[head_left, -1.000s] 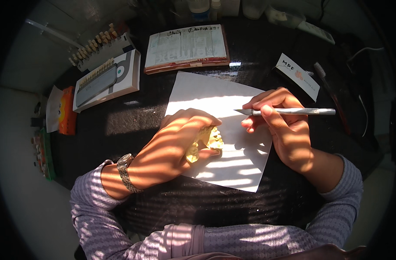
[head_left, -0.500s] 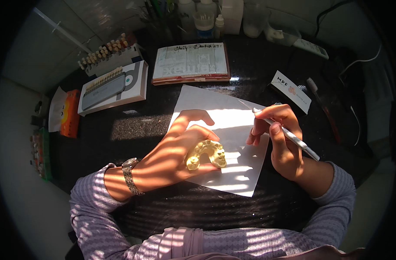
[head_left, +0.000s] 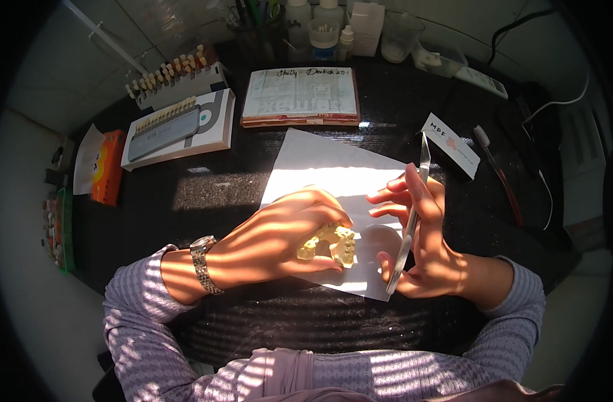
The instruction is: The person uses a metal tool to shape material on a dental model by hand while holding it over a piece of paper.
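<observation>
A yellow horseshoe-shaped dental cast (head_left: 344,248) is gripped in my left hand (head_left: 273,244), with fingers curved around its left and upper part. Beneath both hands lies a white paper sheet (head_left: 293,161), striped with light and shadow. My right hand (head_left: 427,238), to the right of the cast, holds a slim metal knife (head_left: 401,261) almost upright among its fingers, blade pointing away from me. Some of its fingertips are curled toward the cast, apart from it.
On the dark table (head_left: 206,308) are a red-edged notepad (head_left: 300,98), boxed tooth shade guides (head_left: 179,127), an orange pack (head_left: 106,167), a white card box (head_left: 452,147) and a toothbrush (head_left: 497,174). Bottles and cups (head_left: 323,37) line the back; a green container (head_left: 66,228) sits far left.
My right hand has turned the knife from level, through slanting, to almost upright, blade away from me. My left hand with the cast has shifted slightly toward me and right.
</observation>
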